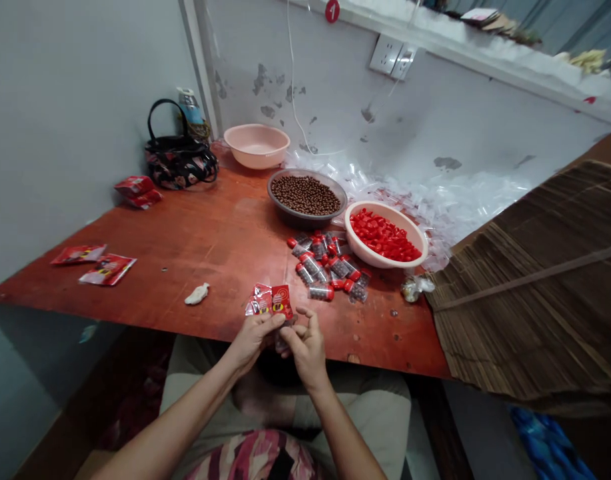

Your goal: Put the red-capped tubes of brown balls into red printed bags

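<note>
At the table's front edge, my left hand [255, 339] pinches a small red printed packet [281, 300] between thumb and fingers. Another red-and-silver packet [258, 300] is right beside it; I cannot tell if it is held too. My right hand [306, 347] is closed close against the left, its thumb and fingers at a small clear bottle [280, 340] with dark contents, partly hidden by the fingers. Just beyond my right hand lies a pile of clear bottles [312, 268] with red caps, filled with brown balls.
A grey bowl [341, 207] holds brown balls; a pink bowl [422, 257] holds red caps. Behind are an empty pink basin [255, 159] and many clear bottles [465, 200]. Red packets [108, 269] and a white scrap [197, 294] lie left. Stacked cardboard [540, 287] blocks the right.
</note>
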{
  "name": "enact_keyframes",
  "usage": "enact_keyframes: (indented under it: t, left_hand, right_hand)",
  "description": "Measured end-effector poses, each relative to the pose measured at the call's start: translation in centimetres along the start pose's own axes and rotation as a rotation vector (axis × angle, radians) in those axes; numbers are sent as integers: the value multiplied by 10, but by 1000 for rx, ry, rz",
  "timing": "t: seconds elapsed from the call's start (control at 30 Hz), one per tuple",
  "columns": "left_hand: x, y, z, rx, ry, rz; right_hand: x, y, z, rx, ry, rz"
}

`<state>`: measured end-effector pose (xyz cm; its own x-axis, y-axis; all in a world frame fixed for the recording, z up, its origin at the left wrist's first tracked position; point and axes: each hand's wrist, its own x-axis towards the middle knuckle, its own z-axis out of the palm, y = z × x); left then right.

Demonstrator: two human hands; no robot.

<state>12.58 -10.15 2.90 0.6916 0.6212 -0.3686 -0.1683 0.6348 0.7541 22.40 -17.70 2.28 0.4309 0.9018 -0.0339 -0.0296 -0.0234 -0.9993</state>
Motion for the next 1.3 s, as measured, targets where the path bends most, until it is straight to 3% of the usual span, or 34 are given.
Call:
enact_keyframes:
  t: [0.17,0.3,0.4,0.47,0.57,0.77,1.07,1.3]
  left_hand:
    - [2,-3,-2,48,186,108]
    - [-2,-10,7,39,211,167]
    - [-8,-11,12,51,115,144]
    - [-12,-8,11,43,35,106]
    - [-15,-2,6,-1,2,69]
    - [-11,4,4,-142,145,152]
    - [-21,3,9,-98,119,140]
    - [-22,8,13,-228,84,200]
  right_hand:
    - [-2,-1,0,-362,0,-244]
    - [3,2,-1,-43,-22,-46]
    - [5,6,0,282,-15,108]
    - [5,8,1,363,-7,138]
    - [2,4,3,324,-5,136]
    - [-5,-4,8,337,-85,81]
    - [-3,4,1,433,-62,127]
    - [-10,-12,6,244,-8,78]
